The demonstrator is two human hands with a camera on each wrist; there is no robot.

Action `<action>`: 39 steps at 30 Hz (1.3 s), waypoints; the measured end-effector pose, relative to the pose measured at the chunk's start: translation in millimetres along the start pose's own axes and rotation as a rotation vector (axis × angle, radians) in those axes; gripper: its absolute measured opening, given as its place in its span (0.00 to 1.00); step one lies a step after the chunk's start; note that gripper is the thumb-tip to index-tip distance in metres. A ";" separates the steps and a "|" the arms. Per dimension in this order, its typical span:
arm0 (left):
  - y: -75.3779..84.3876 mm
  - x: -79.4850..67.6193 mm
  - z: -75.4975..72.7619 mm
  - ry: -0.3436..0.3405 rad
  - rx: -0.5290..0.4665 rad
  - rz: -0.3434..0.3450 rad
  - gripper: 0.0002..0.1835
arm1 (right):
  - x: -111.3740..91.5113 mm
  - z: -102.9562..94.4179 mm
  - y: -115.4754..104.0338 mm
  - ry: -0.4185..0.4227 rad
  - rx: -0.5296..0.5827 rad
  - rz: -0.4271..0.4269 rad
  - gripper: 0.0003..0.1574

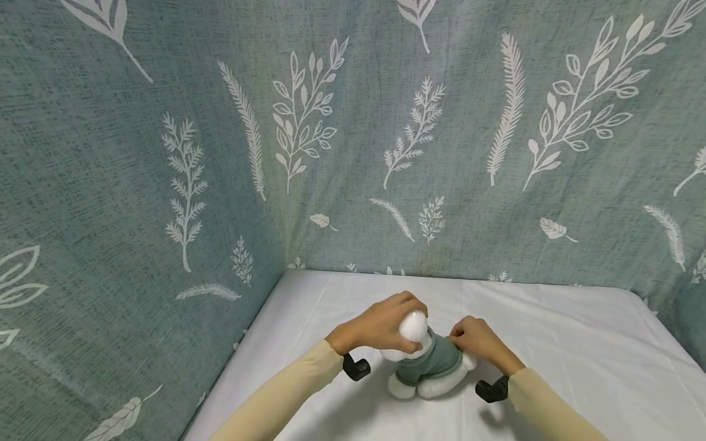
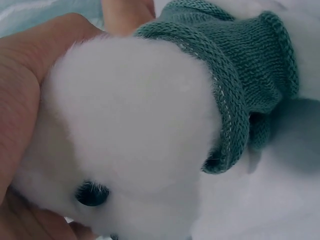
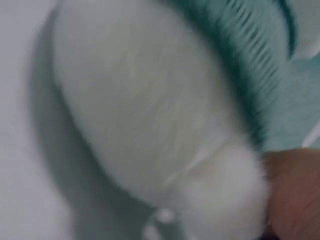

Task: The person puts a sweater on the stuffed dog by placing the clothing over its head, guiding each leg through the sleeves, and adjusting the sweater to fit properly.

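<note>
A white plush toy (image 1: 441,386) dressed in a green knitted sweater (image 1: 432,358) lies low on the white sheet. My left hand (image 1: 386,321) grips its round head (image 2: 135,110), fingers over the far side and thumb on the near side. One dark eye (image 2: 92,193) shows in the left wrist view, below the thick rolled collar (image 2: 227,107). At the toy's rear, my right hand (image 1: 480,340) pinches the sweater's back edge between thumb and fingers. Blurred in the right wrist view are a white furry limb (image 3: 145,100) and part of that hand; its fingertips are hidden there.
The white sheet (image 1: 551,331) covers a flat surface under the toy. Teal fabric (image 1: 353,153) printed with white leaves hangs at the back and left. A small black device (image 1: 355,367) sits on the left wrist, and a similar device (image 1: 493,390) on the right.
</note>
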State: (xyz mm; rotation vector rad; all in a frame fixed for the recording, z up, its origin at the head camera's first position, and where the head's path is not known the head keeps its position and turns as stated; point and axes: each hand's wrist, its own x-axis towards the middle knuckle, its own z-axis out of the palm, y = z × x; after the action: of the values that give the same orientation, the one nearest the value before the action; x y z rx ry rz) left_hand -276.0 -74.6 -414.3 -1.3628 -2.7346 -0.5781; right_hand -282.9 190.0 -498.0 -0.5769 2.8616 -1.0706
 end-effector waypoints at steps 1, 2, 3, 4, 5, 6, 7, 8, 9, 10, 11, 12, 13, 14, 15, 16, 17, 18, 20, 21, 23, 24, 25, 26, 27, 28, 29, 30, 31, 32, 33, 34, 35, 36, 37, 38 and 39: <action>-0.6 0.2 0.4 0.002 -0.002 -0.004 0.28 | -4.2 -2.5 -3.3 0.013 -0.002 0.023 0.11; -1.4 0.3 0.9 0.004 -0.006 -0.008 0.28 | -8.9 -5.4 -6.6 0.020 0.003 0.052 0.13; -1.8 0.2 1.2 0.005 -0.011 -0.011 0.28 | -14.0 -8.4 -9.7 0.022 0.015 0.090 0.15; -2.3 -0.1 1.4 0.006 -0.014 -0.016 0.28 | -19.3 -11.1 -12.6 0.018 0.026 0.124 0.17; -2.8 -0.4 1.6 0.006 -0.019 -0.020 0.28 | -24.6 -13.9 -15.7 0.011 0.045 0.157 0.18; -3.1 -0.9 1.4 0.006 -0.022 -0.026 0.28 | -30.0 -16.3 -18.4 -0.010 0.079 0.194 0.20; -3.6 -1.4 1.2 0.005 -0.026 -0.031 0.28 | -35.0 -18.0 -20.7 -0.031 0.112 0.225 0.21; -3.9 -1.9 0.9 0.005 -0.029 -0.036 0.28 | -39.8 -19.2 -22.8 -0.056 0.142 0.251 0.22; -4.1 -2.5 0.5 0.006 -0.031 -0.040 0.28 | -44.3 -19.7 -24.6 -0.077 0.169 0.271 0.23; -4.3 -2.6 0.2 0.006 -0.031 -0.043 0.28 | -48.7 -19.4 -26.1 -0.096 0.196 0.282 0.23; -4.5 -2.7 0.0 0.005 -0.031 -0.043 0.28 | -52.6 -18.4 -27.4 -0.112 0.220 0.293 0.24; -4.6 -2.6 -0.1 0.005 -0.032 -0.043 0.28 | -55.9 -16.8 -28.9 -0.120 0.240 0.301 0.24; -4.6 -2.5 -0.3 0.005 -0.031 -0.043 0.28 | -58.7 -14.7 -30.5 -0.116 0.250 0.301 0.25; -4.6 -2.4 -0.3 0.006 -0.031 -0.043 0.28 | -60.9 -12.3 -32.3 -0.107 0.261 0.298 0.25; -4.4 -2.2 -0.4 0.007 -0.031 -0.043 0.28 | -62.5 -9.6 -34.2 -0.092 0.271 0.300 0.26; -4.3 -2.1 -0.3 0.007 -0.031 -0.044 0.28 | -63.7 -6.8 -36.2 -0.072 0.274 0.298 0.25; -4.1 -1.9 -0.3 0.009 -0.032 -0.045 0.28 | -65.0 -4.2 -38.5 -0.051 0.280 0.298 0.25; -3.9 -1.8 -0.3 0.010 -0.033 -0.046 0.28 | -65.9 -1.8 -40.5 -0.028 0.284 0.302 0.24; -3.8 -1.6 0.1 0.011 -0.036 -0.050 0.28 | -67.8 1.9 -43.8 0.010 0.283 0.301 0.21; -3.9 -1.5 0.4 0.011 -0.037 -0.051 0.28 | -68.8 3.3 -44.8 0.020 0.279 0.301 0.19; -4.4 -1.2 0.8 0.011 -0.038 -0.055 0.28 | -71.2 5.0 -45.6 0.025 0.267 0.281 0.16; -4.7 -1.1 1.0 0.011 -0.040 -0.059 0.28 | -72.3 5.5 -45.2 0.026 0.248 0.266 0.16; -5.2 -1.1 1.0 0.010 -0.042 -0.063 0.28 | -73.6 6.2 -44.6 0.022 0.229 0.250 0.15; -5.7 -1.3 0.9 0.008 -0.043 -0.068 0.28 | -75.0 6.9 -43.4 0.015 0.207 0.235 0.16; -6.2 -1.6 0.8 0.006 -0.046 -0.073 0.28 | -76.4 7.7 -41.7 0.011 0.185 0.220 0.16; -6.7 -1.9 0.7 0.004 -0.049 -0.078 0.28 | -77.9 8.7 -39.7 0.009 0.162 0.208 0.16; -7.0 -2.2 0.6 0.002 -0.056 -0.083 0.28 | -79.1 10.1 -37.5 0.011 0.141 0.201 0.16; -7.3 -2.6 0.6 -0.001 -0.063 -0.085 0.28 | -80.1 11.6 -35.4 0.014 0.118 0.199 0.15; -7.5 -2.9 0.7 -0.004 -0.068 -0.087 0.28 | -81.0 13.0 -33.4 0.018 0.107 0.197 0.14; -7.6 -3.0 0.8 -0.006 -0.072 -0.088 0.28 | -81.6 14.0 -31.7 0.017 0.110 0.199 0.14; -7.9 -2.9 1.0 -0.007 -0.074 -0.088 0.28 | -81.9 14.6 -30.7 0.014 0.121 0.204 0.14; -8.0 -2.9 1.4 -0.007 -0.075 -0.088 0.28 | -81.8 14.7 -29.9 0.011 0.128 0.205 0.16; -8.1 -2.8 1.6 -0.007 -0.075 -0.088 0.28 | -81.9 13.8 -30.1 0.003 0.139 0.202 0.17; -8.3 -2.6 1.9 -0.006 -0.074 -0.088 0.28 | -81.8 12.2 -30.7 -0.007 0.144 0.195 0.17; -8.5 -2.3 2.1 -0.006 -0.072 -0.088 0.28 | -81.6 9.8 -31.8 -0.018 0.149 0.182 0.18; -8.6 -2.1 2.2 -0.006 -0.071 -0.088 0.28 | -81.5 7.2 -32.9 -0.031 0.149 0.160 0.18; -8.8 -2.0 2.5 -0.005 -0.070 -0.088 0.28 | -80.8 4.6 -35.0 -0.036 0.136 0.143 0.19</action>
State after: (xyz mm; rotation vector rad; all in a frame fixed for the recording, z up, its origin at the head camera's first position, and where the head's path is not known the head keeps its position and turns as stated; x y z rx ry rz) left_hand -281.3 -80.0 -419.8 -1.2640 -2.8158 -0.6833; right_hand -195.5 191.3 -487.0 -0.3730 2.7237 -1.2054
